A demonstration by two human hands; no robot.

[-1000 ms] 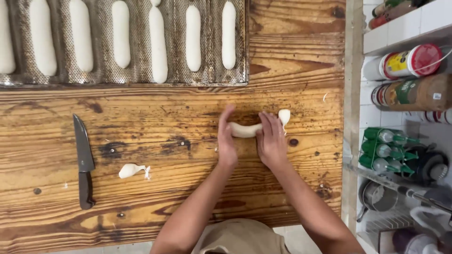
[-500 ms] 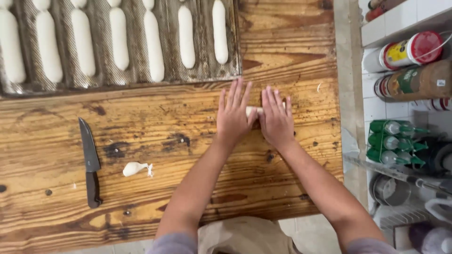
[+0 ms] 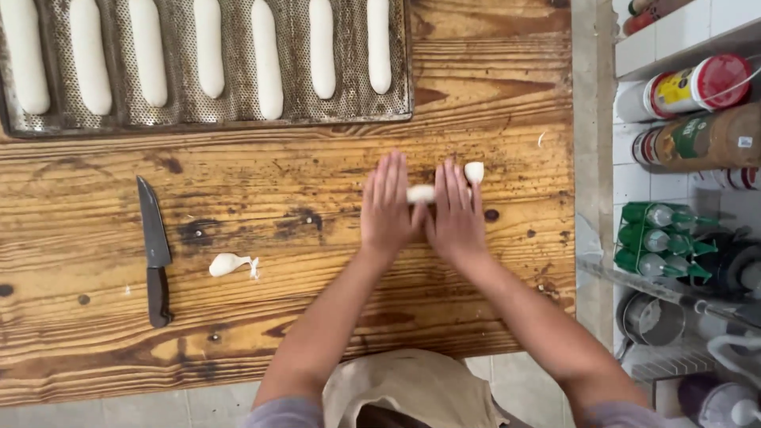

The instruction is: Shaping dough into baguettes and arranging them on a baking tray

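Bare forearms run down from the left hand [image 3: 386, 212] and right hand [image 3: 454, 218] — short greyish-lilac sleeves, a beige apron [image 3: 408, 388] between them.

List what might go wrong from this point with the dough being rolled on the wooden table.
1. The dough piece lies under both the left hand and the right hand, with one end poking out past the fingers; uneven pressure may leave that end thicker or tear it off.
2. The black-handled knife lies bare on the wooden table, blade uncovered; a reach toward the small dough scrap beside it might brush the edge.
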